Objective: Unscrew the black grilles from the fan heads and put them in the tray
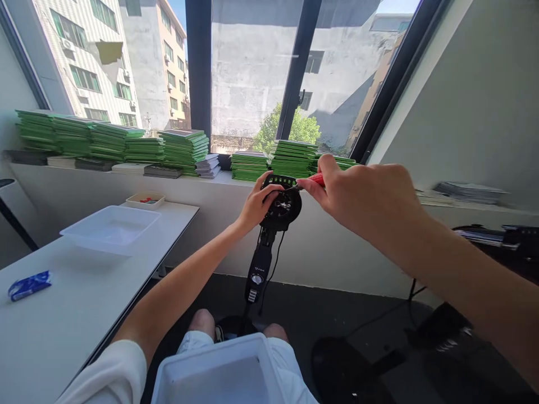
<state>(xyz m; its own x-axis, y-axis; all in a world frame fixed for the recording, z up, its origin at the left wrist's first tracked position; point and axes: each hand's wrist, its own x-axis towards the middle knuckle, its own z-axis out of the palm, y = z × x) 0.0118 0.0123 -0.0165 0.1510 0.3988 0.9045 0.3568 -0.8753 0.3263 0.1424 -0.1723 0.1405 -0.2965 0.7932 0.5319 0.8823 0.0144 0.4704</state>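
In front of me stands a black pedestal fan (281, 209), its round head bare of blades and its dial post (257, 275) below. My left hand (257, 203) closes on the left side of that head, the fingers lying over its upper rim and front. My right hand (357, 188) is closed around a red-handled screwdriver (316, 179). The thin shaft points left across the upper part of the fan head, close to my left fingertips. I cannot make out exactly what its tip touches.
A white tub (214, 376) rests on my lap. On the white table (105, 303) at left are a clear tray (112, 227), a small dish (145, 200) with red pieces and a blue packet (29, 285). Green book stacks (185, 148) line the sill. Dark equipment (446, 325) sits right.
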